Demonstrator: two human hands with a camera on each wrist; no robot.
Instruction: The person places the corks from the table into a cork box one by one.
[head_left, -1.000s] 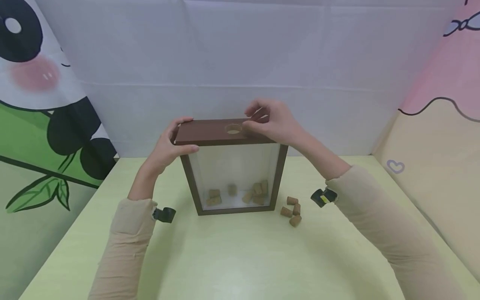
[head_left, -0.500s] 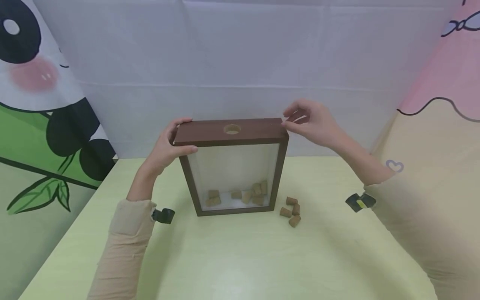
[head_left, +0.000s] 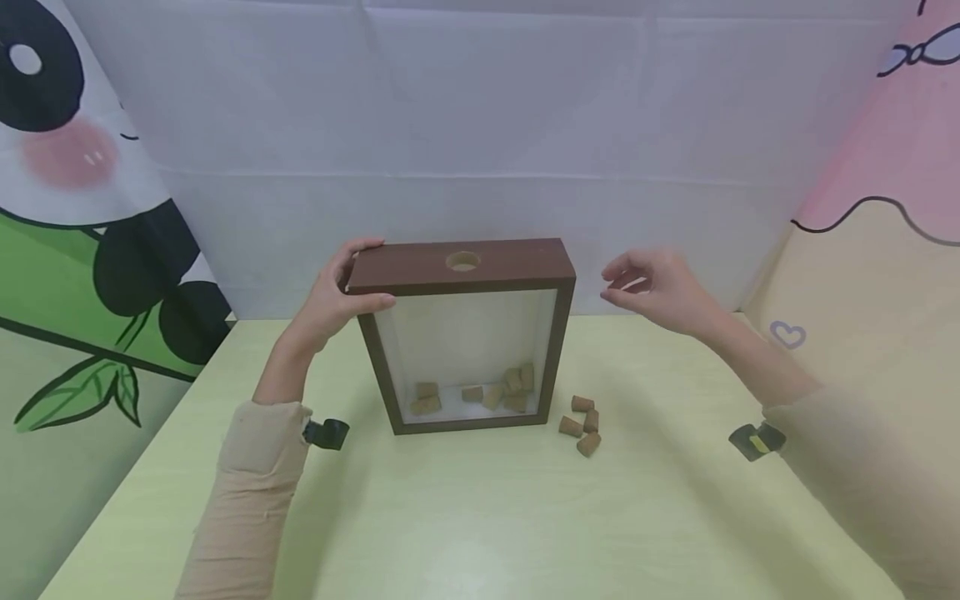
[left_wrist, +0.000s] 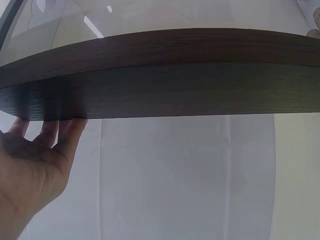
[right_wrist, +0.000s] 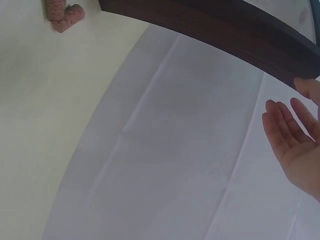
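A dark brown wooden shadow box (head_left: 462, 265) stands upright on the pale green table (head_left: 480, 517), with a round hole (head_left: 462, 262) in its top edge and several corks (head_left: 480, 392) behind its glass front. My left hand (head_left: 339, 292) grips the box's top left corner (left_wrist: 45, 102), thumb on the front. My right hand (head_left: 656, 285) hovers in the air to the right of the box, fingers relaxed and holding nothing (right_wrist: 292, 135). Three loose corks (head_left: 581, 423) lie on the table by the box's lower right corner.
A white cloth backdrop (head_left: 480, 125) hangs close behind the box. A panda-print panel (head_left: 82, 208) closes the left side and a pink and beige panel (head_left: 877, 250) the right. The dark frame edge (right_wrist: 215, 30) fills the top of the right wrist view.
My right hand has left the hole in the box's top and moved right and down, off the box. One more cork has settled inside. The left hand has kept its grip.
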